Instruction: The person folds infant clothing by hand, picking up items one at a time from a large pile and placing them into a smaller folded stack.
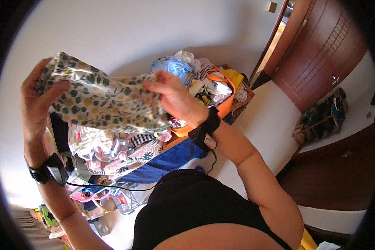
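Observation:
A white cloth printed with green leaves and yellow fruit [93, 97] is stretched between my two hands, held up above a pile of clothes. My left hand [42, 90] grips its left end, the thumb over the front. At the cloth's upper right, my right hand [175, 95] pinches the fabric with thumb and fingers. Below lie crumpled light garments [93, 143] and a leaf-patterned cloth [140, 159]. An orange-rimmed container [228, 103] heaped with clothes stands behind my right hand, with a light blue garment [175, 67] on top. Whether the cloth is a garment I cannot tell.
Blue fabric [171, 159] hangs over the front edge of the clothes surface. Bags with pink handles [93, 195] stand on the floor at lower left. A white wall [137, 28] rises behind. To the right are a reddish-brown door [318, 47] and a rack with dark items [324, 118].

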### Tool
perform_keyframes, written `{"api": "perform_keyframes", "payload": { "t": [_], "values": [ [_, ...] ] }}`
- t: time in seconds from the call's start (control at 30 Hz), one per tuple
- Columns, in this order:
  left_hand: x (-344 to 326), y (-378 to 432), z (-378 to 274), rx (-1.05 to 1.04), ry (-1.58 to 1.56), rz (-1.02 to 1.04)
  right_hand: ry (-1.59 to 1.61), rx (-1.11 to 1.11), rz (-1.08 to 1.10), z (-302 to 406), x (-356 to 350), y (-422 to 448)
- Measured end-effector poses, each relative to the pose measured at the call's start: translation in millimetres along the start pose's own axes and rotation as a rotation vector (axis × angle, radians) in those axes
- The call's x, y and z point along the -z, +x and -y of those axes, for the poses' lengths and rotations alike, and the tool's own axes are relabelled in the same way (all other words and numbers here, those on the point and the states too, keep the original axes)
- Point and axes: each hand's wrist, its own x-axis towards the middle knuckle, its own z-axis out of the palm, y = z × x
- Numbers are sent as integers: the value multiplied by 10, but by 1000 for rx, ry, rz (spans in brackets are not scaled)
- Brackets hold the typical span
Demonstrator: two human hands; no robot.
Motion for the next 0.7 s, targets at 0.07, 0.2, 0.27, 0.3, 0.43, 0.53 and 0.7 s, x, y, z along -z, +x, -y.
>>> {"api": "perform_keyframes", "payload": {
  "t": [0.07, 0.2, 0.27, 0.3, 0.43, 0.53, 0.7],
  "values": [
    [19, -9, 131, 90, 18, 72, -269, 149, -1, 211, 1, -113],
    [-104, 1, 128, -43, -157, 27, -862, 226, 65, 502, 142, -184],
    [17, 81, 128, 4, -75, 126, -1200, 380, 79, 608, 159, -186],
    [42, 144, 208, 3, -82, 114, -1221, 557, 150, 643, 106, -130],
    [-290, 442, 908, 320, -896, 3, -881, 221, 153, 850, -209, 34],
    [-1325, -137, 741, 536, -1355, -3, -732, 110, 57, 731, 39, 48],
    [-1979, -647, 926, 650, -1251, 39, -684, 116, -206, 473, 502, -295]
  ]
}}
